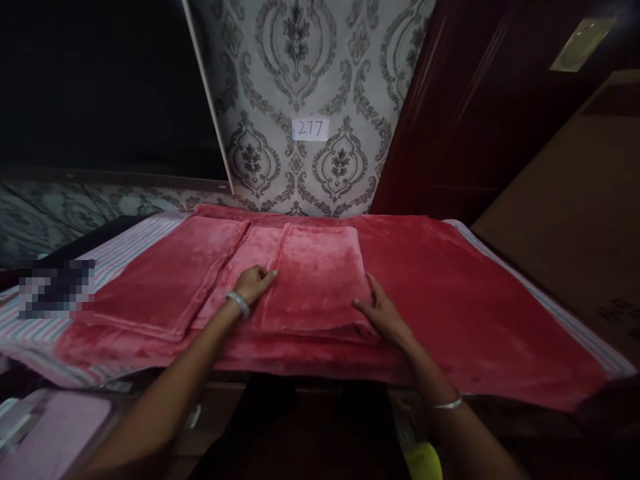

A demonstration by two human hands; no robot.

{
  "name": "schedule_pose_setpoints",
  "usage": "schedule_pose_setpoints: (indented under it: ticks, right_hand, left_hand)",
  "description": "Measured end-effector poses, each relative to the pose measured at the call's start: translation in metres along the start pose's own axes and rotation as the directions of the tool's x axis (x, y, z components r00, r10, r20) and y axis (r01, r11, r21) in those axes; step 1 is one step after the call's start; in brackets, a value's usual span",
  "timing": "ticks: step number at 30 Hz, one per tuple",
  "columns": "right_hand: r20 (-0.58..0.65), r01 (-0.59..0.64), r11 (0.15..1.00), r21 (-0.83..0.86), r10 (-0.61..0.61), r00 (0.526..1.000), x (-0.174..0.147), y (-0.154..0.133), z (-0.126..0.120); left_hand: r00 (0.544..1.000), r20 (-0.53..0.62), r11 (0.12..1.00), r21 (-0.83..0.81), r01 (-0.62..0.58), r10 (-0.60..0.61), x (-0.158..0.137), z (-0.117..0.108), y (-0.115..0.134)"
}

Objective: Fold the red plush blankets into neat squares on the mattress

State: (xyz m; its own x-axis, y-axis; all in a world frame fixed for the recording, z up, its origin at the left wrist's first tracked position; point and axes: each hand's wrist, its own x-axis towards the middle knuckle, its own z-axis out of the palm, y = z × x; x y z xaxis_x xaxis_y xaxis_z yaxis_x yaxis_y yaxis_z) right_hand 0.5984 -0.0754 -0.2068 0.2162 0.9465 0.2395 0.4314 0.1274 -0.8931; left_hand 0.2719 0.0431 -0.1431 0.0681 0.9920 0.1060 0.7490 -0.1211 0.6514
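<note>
A red plush blanket (475, 300) lies spread over the table, with folded layers toward its left and middle. My left hand (253, 283) has its fingers curled in at the left edge of the middle folded panel (320, 273), thumb pointing right along the cloth. At that panel's right edge, my right hand (384, 312) closes on the fabric, its thumb on top and its fingers by the outer side. Left of my hands lies another folded panel (170, 280) with a raised hem. My fingertips are partly hidden by the plush.
A striped cloth (125, 247) shows under the blanket at both ends. Behind stand a dark television (100, 93) and a patterned wall with a paper marked 277 (311, 129). To the right is a large cardboard box (565, 220); a pink-lidded container (55, 433) sits low at left.
</note>
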Motion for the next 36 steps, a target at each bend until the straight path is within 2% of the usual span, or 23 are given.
schedule_pose_setpoints:
  ticks: [2,5,8,10,12,14,16,18,19,21,25,29,36]
  right_hand:
    - [0.002,0.040,0.999,-0.036,-0.040,0.999,0.004,0.002,0.006]
    - [0.024,0.058,0.997,-0.055,-0.056,0.998,0.005,0.010,0.007]
    - [0.041,0.046,0.990,-0.135,-0.040,0.998,0.008,0.012,-0.001]
    - [0.035,0.089,0.963,-0.254,-0.082,0.996,0.017,0.001,-0.007]
    - [0.034,0.179,0.906,-0.384,-0.180,0.983,0.029,-0.019,-0.006]
    - [0.079,0.271,0.832,-0.485,-0.267,0.960,0.039,-0.044,0.004]
    - [0.178,0.345,0.759,-0.552,-0.297,0.938,0.042,-0.065,0.024]
    - [0.312,0.417,0.700,-0.580,-0.282,0.907,0.034,-0.076,0.046]
    - [0.375,0.452,0.680,-0.577,-0.271,0.886,0.028,-0.078,0.056]
    - [0.458,0.502,0.662,-0.556,-0.260,0.850,0.015,-0.075,0.071]
    - [0.472,0.503,0.678,-0.535,-0.254,0.844,0.003,-0.063,0.079]
    - [0.490,0.493,0.710,-0.502,-0.236,0.839,0.007,-0.060,0.076]
    - [0.581,0.445,0.773,-0.453,-0.123,0.804,0.014,-0.073,0.067]
  left_hand:
    - [0.999,-0.043,0.993,0.114,0.012,-0.007,0.006,0.007,0.003]
    - [0.998,-0.066,0.987,0.158,0.008,0.003,0.007,0.012,-0.003]
    - [0.999,-0.028,0.987,0.157,-0.019,0.024,0.010,0.006,-0.013]
    - [0.999,-0.003,0.980,0.195,-0.044,0.045,0.018,-0.002,-0.013]
    - [0.993,-0.023,0.965,0.241,-0.105,0.114,0.032,-0.008,-0.001]
    - [0.968,-0.031,0.939,0.251,-0.235,0.251,0.051,-0.005,0.022]
    - [0.913,0.074,0.886,0.222,-0.407,0.401,0.071,0.006,0.049]
    - [0.863,0.216,0.839,0.219,-0.498,0.456,0.091,0.025,0.072]
    - [0.860,0.261,0.834,0.237,-0.498,0.439,0.100,0.035,0.079]
    - [0.889,0.293,0.849,0.300,-0.435,0.352,0.114,0.053,0.081]
    - [0.942,0.268,0.856,0.420,-0.301,0.200,0.127,0.074,0.060]
    - [0.949,0.254,0.829,0.476,-0.293,0.189,0.130,0.077,0.047]
    - [0.948,0.258,0.784,0.543,-0.301,0.186,0.132,0.077,0.050]
